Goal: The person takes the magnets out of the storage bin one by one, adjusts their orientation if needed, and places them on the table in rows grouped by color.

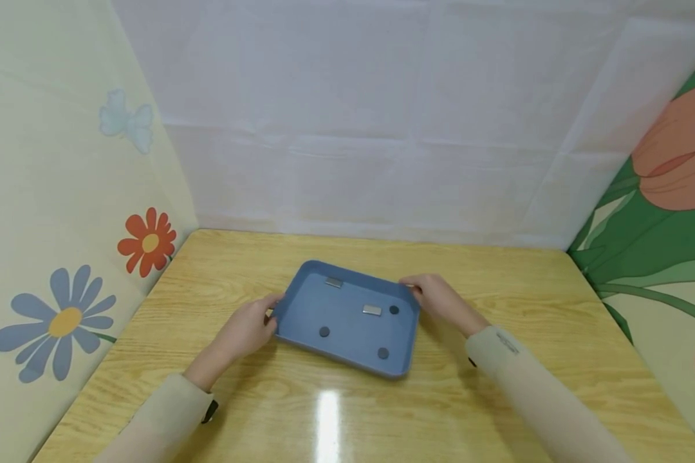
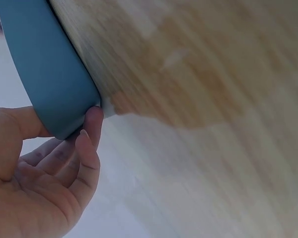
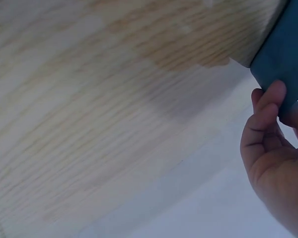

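A shallow blue rectangular tray (image 1: 350, 325) lies turned at an angle between my two hands. Inside it are two small silver rectangular pieces, one near the far wall (image 1: 334, 282) and one right of centre (image 1: 372, 310), and three dark round discs, including a left one (image 1: 324, 332) and a near-right one (image 1: 383, 353). My left hand (image 1: 249, 328) grips the tray's left end; the left wrist view shows fingers curled under the blue wall (image 2: 44, 64). At the far right corner, my right hand (image 1: 437, 299) pinches the tray wall (image 3: 283, 54). Whether the tray is fully off the table cannot be told.
The wood-grain table (image 1: 509, 283) extends around the tray, with a bright light reflection near the front. A white cloth (image 1: 353, 128) hangs behind. Flower-printed sheets stand at the left (image 1: 29, 193) and right (image 1: 666, 257).
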The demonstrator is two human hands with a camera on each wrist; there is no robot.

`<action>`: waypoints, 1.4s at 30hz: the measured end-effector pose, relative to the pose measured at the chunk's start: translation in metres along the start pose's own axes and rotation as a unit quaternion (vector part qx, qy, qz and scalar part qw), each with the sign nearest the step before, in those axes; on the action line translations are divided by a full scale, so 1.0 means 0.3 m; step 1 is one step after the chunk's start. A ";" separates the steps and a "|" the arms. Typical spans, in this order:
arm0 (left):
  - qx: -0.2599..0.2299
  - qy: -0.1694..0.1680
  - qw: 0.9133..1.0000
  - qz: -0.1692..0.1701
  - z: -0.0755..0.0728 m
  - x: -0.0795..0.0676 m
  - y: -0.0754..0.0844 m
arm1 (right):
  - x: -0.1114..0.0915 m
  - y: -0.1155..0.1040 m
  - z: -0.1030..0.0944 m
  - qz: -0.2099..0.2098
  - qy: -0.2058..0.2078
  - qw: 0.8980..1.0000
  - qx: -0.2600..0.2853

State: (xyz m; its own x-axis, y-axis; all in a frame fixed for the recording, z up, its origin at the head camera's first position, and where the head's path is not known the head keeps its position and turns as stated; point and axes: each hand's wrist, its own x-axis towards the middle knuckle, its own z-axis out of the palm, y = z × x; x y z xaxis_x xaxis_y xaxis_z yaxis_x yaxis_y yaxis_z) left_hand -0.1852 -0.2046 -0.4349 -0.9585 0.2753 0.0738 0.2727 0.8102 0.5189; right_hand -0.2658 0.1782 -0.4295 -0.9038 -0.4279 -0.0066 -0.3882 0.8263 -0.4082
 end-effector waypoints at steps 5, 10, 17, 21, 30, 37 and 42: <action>0.005 0.002 1.000 -0.004 0.000 0.000 -0.001 | 0.027 -0.002 -0.002 -0.005 0.003 1.000 -0.006; 0.006 0.005 1.000 -0.014 -0.001 -0.002 0.005 | 0.049 -0.003 -0.003 -0.010 0.008 1.000 -0.006; 0.009 0.015 1.000 -0.025 0.000 -0.010 0.009 | 0.087 -0.009 0.002 0.005 0.003 1.000 0.009; 0.009 0.016 0.999 -0.030 -0.003 -0.019 0.011 | 0.106 -0.015 0.007 0.019 -0.005 1.000 0.013; 0.018 0.017 0.999 -0.043 -0.015 -0.025 0.021 | 0.148 -0.025 0.011 0.038 -0.015 0.999 0.017; 0.022 0.014 0.999 -0.046 -0.010 -0.022 0.015 | 0.170 -0.026 0.016 0.035 -0.009 0.999 0.028; 0.017 0.006 0.999 -0.051 -0.009 -0.026 0.011 | 0.182 -0.026 0.024 0.026 0.004 0.999 0.030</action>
State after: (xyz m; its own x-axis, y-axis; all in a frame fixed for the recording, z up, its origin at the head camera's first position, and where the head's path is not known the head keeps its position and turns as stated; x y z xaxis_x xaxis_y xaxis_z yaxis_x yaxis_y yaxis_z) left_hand -0.1770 -0.2054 -0.4313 -0.9824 0.1840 0.0329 0.1760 0.8513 0.4943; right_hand -0.3110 0.1458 -0.4332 -0.9238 -0.3823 -0.0224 -0.3296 0.8235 -0.4618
